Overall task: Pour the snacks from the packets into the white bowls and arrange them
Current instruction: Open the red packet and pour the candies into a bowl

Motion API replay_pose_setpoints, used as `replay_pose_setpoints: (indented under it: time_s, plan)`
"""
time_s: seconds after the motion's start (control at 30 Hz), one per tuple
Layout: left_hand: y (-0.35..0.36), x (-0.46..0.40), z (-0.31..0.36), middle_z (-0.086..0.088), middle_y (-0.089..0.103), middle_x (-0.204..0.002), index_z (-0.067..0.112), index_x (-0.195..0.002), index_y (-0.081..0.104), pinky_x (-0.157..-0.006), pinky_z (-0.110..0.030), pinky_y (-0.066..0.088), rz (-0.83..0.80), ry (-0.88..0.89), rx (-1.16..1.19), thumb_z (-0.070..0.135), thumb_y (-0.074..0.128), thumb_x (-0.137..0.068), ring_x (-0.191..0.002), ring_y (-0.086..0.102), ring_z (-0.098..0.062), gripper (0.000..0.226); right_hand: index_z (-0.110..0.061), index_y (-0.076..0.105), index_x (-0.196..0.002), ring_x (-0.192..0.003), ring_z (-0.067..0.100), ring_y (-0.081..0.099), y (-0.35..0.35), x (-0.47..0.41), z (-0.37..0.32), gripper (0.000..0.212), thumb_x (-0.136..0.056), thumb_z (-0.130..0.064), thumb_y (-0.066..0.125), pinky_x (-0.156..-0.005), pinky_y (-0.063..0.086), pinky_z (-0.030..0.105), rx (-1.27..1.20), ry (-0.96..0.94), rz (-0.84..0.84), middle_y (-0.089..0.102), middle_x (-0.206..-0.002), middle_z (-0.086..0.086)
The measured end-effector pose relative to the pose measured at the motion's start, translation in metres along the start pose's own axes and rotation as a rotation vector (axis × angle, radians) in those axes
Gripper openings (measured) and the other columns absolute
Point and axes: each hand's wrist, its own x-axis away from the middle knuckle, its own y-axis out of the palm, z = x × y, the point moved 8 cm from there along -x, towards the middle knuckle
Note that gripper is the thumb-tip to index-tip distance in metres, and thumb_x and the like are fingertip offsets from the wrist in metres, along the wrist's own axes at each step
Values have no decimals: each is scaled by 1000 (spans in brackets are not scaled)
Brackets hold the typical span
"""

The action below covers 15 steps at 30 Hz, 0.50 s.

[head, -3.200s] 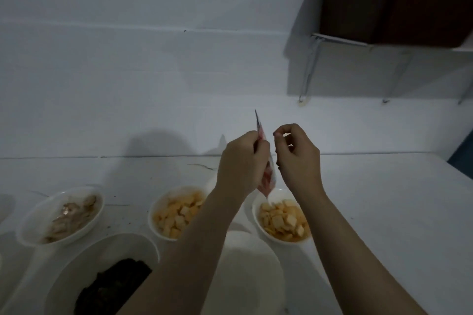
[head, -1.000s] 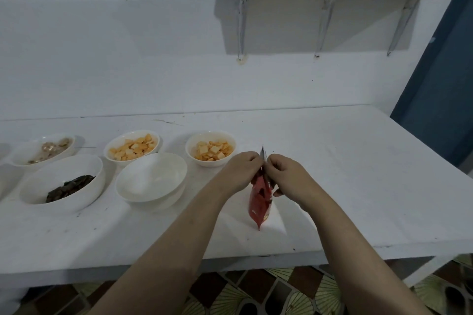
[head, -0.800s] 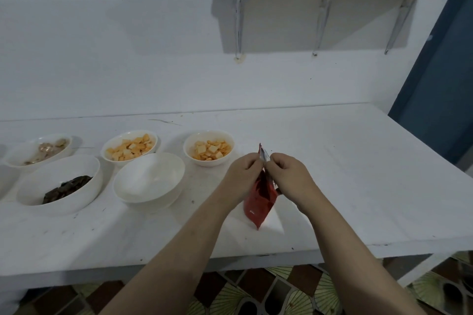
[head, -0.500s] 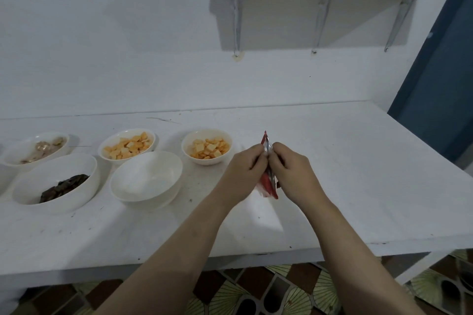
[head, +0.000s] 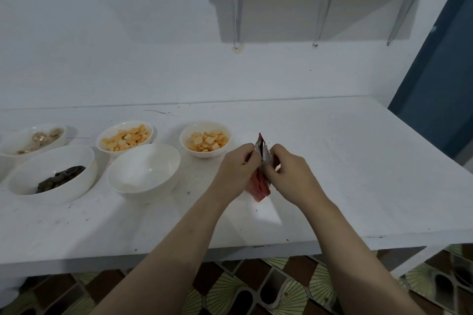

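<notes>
Head view: both hands, left [head: 236, 170] and right [head: 286, 174], pinch the top of a small red foil snack packet [head: 259, 185] held above the white counter [head: 358, 174], midway between its front and back edges. The counter's right half lies bare; an empty white bowl [head: 144, 170] sits left, nearest the packet.

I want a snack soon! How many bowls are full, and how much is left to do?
Four bowls already hold snacks: two with orange crackers, one with dark pieces and one with pale bits. Right now the left hand and right hand pinch the top of a red packet. One empty bowl is waiting; then comes arranging.
</notes>
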Motion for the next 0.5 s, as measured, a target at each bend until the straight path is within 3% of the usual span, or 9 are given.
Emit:
replay_pose_setpoints:
  time_s: [0.1,0.2,0.3,0.4,0.5]
  plan:
    - [-8,-3,7,3,34,-58,10,-64,35,-53,-27,24,36,49,-147,14,49,-94,-55,29,-11,34,-12,57,-73,-68,27,65,-1,-1,4,31,-92,-34,46,-68,58,47,47,78,-51,67,-73,4]
    - [-27,-4,16,3,32,-54,15,-61,33,-52,-33,23,135,99,-358,17,51,-92,-53,28,-14,36,-5,54,-70,-68,34,68,-22,-3,8,28,-90,-22,44,-64,57,44,1,138,110,65,-71,12]
    - [-36,0,30,3,30,-52,16,-58,30,-51,-34,22,222,107,-465,18,51,-90,-51,26,-14,38,-6,41,-66,-64,35,64,-31,0,-3,26,-90,-15,44,-53,39,33,-37,102,207,55,-64,12]
    - [-28,3,31,3,36,-61,17,-62,32,-52,-30,24,185,-44,-325,24,52,-90,-55,30,-13,34,-11,34,-63,-54,24,39,-33,5,-19,33,-95,-13,44,-50,26,32,12,27,243,44,-58,5]
    - [-11,2,16,0,49,-94,17,-85,45,-68,-30,45,13,-298,-174,41,56,-85,-75,48,-14,27,-16,34,-63,-52,17,34,-36,7,-26,36,-97,-15,45,-48,24,29,-4,-5,273,45,-57,0]
